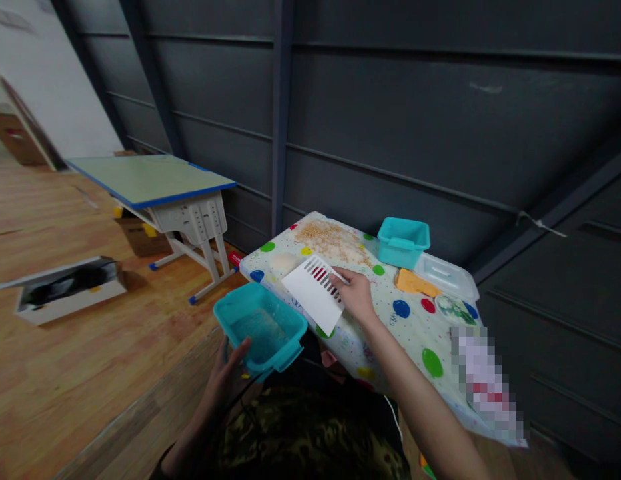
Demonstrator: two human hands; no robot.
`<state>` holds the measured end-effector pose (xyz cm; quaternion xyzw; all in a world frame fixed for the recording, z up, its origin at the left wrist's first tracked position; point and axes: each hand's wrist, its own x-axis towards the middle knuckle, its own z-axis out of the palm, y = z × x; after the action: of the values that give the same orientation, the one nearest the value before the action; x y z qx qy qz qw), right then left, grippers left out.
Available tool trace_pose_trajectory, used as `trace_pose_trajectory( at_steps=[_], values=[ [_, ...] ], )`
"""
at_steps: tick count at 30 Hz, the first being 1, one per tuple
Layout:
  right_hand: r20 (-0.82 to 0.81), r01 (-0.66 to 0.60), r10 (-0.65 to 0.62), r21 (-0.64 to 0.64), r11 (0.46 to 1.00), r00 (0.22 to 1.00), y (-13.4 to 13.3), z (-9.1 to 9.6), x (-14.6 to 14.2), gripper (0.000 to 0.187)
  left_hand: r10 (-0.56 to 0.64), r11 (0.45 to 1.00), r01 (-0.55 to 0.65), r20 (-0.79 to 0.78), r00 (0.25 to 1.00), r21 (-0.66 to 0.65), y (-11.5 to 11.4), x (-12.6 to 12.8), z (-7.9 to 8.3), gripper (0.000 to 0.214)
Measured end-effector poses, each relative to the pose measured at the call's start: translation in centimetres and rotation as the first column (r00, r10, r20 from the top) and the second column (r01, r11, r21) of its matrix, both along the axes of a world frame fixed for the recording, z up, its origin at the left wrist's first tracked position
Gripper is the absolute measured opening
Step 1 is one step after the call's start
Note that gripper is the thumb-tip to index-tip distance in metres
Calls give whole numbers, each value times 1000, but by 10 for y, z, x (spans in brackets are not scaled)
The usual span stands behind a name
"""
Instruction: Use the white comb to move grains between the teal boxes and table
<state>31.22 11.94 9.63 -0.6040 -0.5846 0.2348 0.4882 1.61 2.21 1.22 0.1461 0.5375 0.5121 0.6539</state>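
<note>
My left hand [229, 365] grips a teal plastic bin [260, 327] from below, held at the near left edge of the small table; pale grains lie inside it. My right hand [357, 294] is closed on a white slotted plastic board [313, 292], tilted against the table edge just above the bin. A spread of tan grains [330, 241] lies on the polka-dot tablecloth [415, 327] at the table's far side, beyond the board.
A second teal bin [403, 241] stands at the back of the table, beside a clear lid [444, 273], an orange cloth [413, 283] and a small round dish [453, 309]. A green-topped desk [150, 179] and an open white box [65, 288] stand on the wooden floor to the left. A dark panelled wall rises behind.
</note>
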Motion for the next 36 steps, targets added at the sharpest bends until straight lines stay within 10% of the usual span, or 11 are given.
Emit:
trace_pose_trajectory(
  at_steps=[14, 25, 36],
  values=[
    [-28, -88, 87, -15, 996, 996, 5, -2, 0, 33, -32, 999, 34, -84, 996, 18, 2, -6, -11, 106],
    [43, 191, -191, 12, 982, 981, 98, 14, 65, 31, -41, 999, 46, -151, 988, 28, 6, -14, -23, 120],
    [2, 33, -33, -47, 998, 999, 109, 5, 53, 31, -66, 998, 66, -166, 984, -4, 6, -17, -8, 101]
  ],
)
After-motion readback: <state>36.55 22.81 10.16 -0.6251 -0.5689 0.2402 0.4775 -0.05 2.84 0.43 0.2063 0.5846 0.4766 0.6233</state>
